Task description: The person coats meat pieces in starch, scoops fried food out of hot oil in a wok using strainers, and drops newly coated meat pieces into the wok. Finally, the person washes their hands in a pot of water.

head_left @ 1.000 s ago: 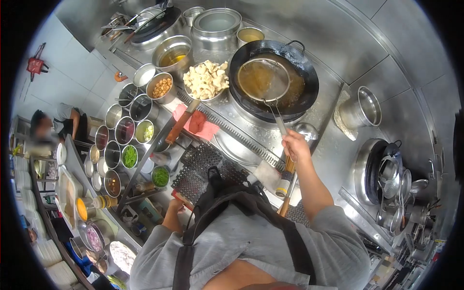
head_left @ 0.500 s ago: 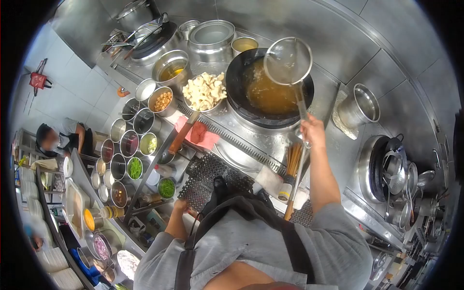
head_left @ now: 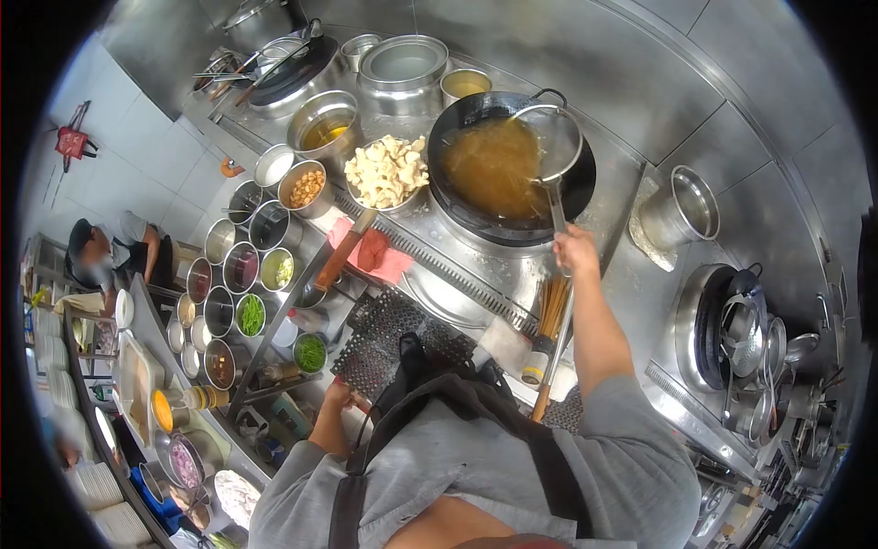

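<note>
My right hand (head_left: 576,249) is closed round the handle of a round mesh strainer (head_left: 556,145). The strainer's bowl is tilted over the right side of a black wok (head_left: 581,188), which holds brown liquid (head_left: 494,165). Left of the wok stands a bowl heaped with pale chunks (head_left: 388,172). My left hand (head_left: 339,395) is low at the counter's edge, near a metal pot of chopped greens (head_left: 310,352); its fingers are curled, and what they hold, if anything, is too small to make out. A ladle with a wooden handle (head_left: 542,399) leans beside the bundle of sticks (head_left: 552,311).
Many metal pots of ingredients (head_left: 251,314) fill the left side. A cleaver-like wooden handle (head_left: 340,256) lies by a pink cloth (head_left: 391,265). At right stand a steel pot (head_left: 681,210) and a rack of strainers (head_left: 745,334). A co-worker (head_left: 146,247) is at far left.
The strainer rose out of the wok's liquid, moved right, and has now come down lower over the wok's right side. The liquid is more stirred up. My left hand stays low.
</note>
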